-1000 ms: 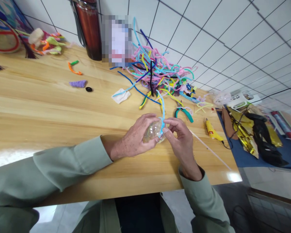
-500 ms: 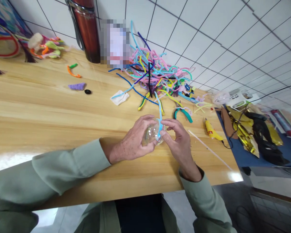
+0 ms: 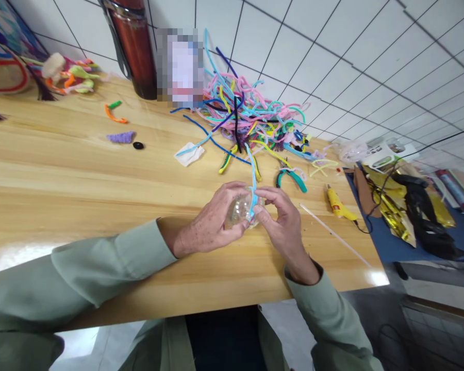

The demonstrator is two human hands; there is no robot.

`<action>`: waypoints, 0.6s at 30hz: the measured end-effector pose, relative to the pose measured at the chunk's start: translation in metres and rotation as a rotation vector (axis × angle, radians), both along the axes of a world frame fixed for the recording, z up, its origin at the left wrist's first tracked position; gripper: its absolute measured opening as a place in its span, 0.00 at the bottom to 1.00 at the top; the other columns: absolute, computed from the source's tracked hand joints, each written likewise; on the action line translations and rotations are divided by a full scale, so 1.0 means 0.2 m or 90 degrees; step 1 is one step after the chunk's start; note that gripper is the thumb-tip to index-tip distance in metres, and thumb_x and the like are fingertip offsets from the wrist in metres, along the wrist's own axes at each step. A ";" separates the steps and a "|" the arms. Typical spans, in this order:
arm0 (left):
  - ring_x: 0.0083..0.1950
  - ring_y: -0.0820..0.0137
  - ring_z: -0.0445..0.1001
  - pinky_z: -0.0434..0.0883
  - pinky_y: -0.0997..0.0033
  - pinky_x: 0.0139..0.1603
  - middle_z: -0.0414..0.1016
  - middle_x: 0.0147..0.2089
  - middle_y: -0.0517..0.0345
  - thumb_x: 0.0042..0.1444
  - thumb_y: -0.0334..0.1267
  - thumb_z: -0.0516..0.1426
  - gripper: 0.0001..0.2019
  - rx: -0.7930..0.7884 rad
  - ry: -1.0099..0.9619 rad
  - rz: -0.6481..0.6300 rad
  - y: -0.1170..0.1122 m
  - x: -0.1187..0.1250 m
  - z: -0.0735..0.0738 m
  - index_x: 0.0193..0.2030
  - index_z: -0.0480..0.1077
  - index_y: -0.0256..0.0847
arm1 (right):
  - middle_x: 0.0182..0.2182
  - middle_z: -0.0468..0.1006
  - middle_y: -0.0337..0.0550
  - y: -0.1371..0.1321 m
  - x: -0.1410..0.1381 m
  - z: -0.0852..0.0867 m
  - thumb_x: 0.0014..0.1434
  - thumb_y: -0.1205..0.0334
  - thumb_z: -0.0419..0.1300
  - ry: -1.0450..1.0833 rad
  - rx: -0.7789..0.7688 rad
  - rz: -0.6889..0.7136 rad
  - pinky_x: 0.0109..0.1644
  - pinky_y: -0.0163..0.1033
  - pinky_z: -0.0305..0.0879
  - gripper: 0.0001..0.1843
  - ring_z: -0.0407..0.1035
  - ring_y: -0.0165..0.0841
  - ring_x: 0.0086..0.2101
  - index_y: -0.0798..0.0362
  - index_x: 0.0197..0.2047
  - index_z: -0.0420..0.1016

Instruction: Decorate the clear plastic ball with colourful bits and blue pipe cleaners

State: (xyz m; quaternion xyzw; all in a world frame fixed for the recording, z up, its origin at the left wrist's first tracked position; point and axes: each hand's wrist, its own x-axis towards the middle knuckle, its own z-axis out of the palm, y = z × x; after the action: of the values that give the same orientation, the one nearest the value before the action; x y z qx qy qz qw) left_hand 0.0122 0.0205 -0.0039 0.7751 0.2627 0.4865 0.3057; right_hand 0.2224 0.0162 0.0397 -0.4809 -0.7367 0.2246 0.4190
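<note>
My left hand [image 3: 212, 221] cups a small clear plastic ball [image 3: 242, 210] just above the wooden table [image 3: 81, 175]. A light blue pipe cleaner [image 3: 251, 175] runs around the ball and sticks up and away from it. My right hand [image 3: 282, 219] pinches that pipe cleaner against the ball's right side, fingers closed. Both hands meet at the table's middle front.
A tangled heap of coloured pipe cleaners [image 3: 251, 116] lies behind the hands. Green-handled pliers [image 3: 292, 178], a yellow glue gun [image 3: 337, 203] and a thin white stick [image 3: 332, 234] lie to the right. A dark red flask [image 3: 131, 46] stands at the back. Gold foil and black items [image 3: 410, 206] sit on a blue surface.
My right fingers have slid slightly down and left along the pipe cleaner on the ball. The left hand has stayed put, and the camera has shifted a little.
</note>
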 end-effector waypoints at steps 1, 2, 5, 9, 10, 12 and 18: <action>0.76 0.50 0.65 0.70 0.37 0.75 0.66 0.70 0.39 0.69 0.37 0.60 0.28 -0.005 -0.001 -0.011 0.00 -0.01 0.00 0.73 0.56 0.47 | 0.51 0.85 0.45 0.00 0.00 0.00 0.66 0.61 0.68 0.003 0.001 -0.001 0.52 0.50 0.75 0.12 0.78 0.42 0.51 0.40 0.52 0.84; 0.76 0.50 0.65 0.69 0.37 0.75 0.65 0.70 0.38 0.71 0.38 0.58 0.27 -0.010 -0.002 -0.022 0.00 -0.01 0.01 0.73 0.56 0.46 | 0.51 0.85 0.44 0.00 0.00 0.00 0.66 0.61 0.67 0.005 0.002 -0.001 0.52 0.49 0.75 0.11 0.78 0.42 0.51 0.41 0.52 0.84; 0.77 0.51 0.63 0.68 0.38 0.76 0.64 0.71 0.37 0.74 0.41 0.55 0.24 -0.017 -0.006 -0.042 0.00 -0.02 0.01 0.74 0.56 0.45 | 0.51 0.85 0.44 0.00 0.00 0.00 0.67 0.62 0.67 0.006 0.011 0.003 0.52 0.48 0.75 0.12 0.78 0.41 0.51 0.41 0.52 0.83; 0.76 0.48 0.64 0.68 0.36 0.75 0.65 0.71 0.37 0.73 0.42 0.56 0.25 -0.018 -0.015 -0.037 0.00 -0.01 -0.01 0.73 0.57 0.44 | 0.50 0.86 0.44 0.00 0.00 -0.01 0.67 0.61 0.67 -0.010 0.016 -0.005 0.51 0.48 0.75 0.12 0.79 0.41 0.50 0.42 0.53 0.83; 0.76 0.48 0.65 0.68 0.36 0.75 0.65 0.71 0.37 0.72 0.42 0.58 0.26 -0.015 -0.022 -0.031 0.00 -0.01 -0.01 0.73 0.57 0.44 | 0.50 0.85 0.44 0.00 0.00 -0.01 0.67 0.61 0.67 -0.014 0.015 -0.007 0.51 0.48 0.76 0.12 0.79 0.41 0.51 0.42 0.53 0.83; 0.75 0.48 0.67 0.69 0.37 0.74 0.66 0.70 0.37 0.69 0.40 0.61 0.29 -0.009 -0.030 -0.015 0.01 0.00 -0.02 0.73 0.58 0.45 | 0.51 0.85 0.45 0.00 0.00 -0.01 0.66 0.61 0.67 -0.017 0.015 -0.007 0.51 0.48 0.76 0.12 0.78 0.41 0.51 0.43 0.53 0.82; 0.75 0.50 0.67 0.70 0.38 0.74 0.67 0.69 0.38 0.69 0.37 0.61 0.29 0.003 -0.016 -0.001 0.00 0.01 -0.02 0.73 0.57 0.46 | 0.51 0.85 0.45 0.00 0.00 -0.02 0.66 0.61 0.68 -0.016 0.027 -0.006 0.50 0.49 0.76 0.12 0.78 0.42 0.51 0.42 0.52 0.82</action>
State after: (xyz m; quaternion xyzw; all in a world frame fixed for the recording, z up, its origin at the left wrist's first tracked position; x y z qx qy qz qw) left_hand 0.0150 0.0211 -0.0074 0.7697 0.2569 0.4969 0.3076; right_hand 0.2216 0.0154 0.0362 -0.4784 -0.7442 0.2006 0.4209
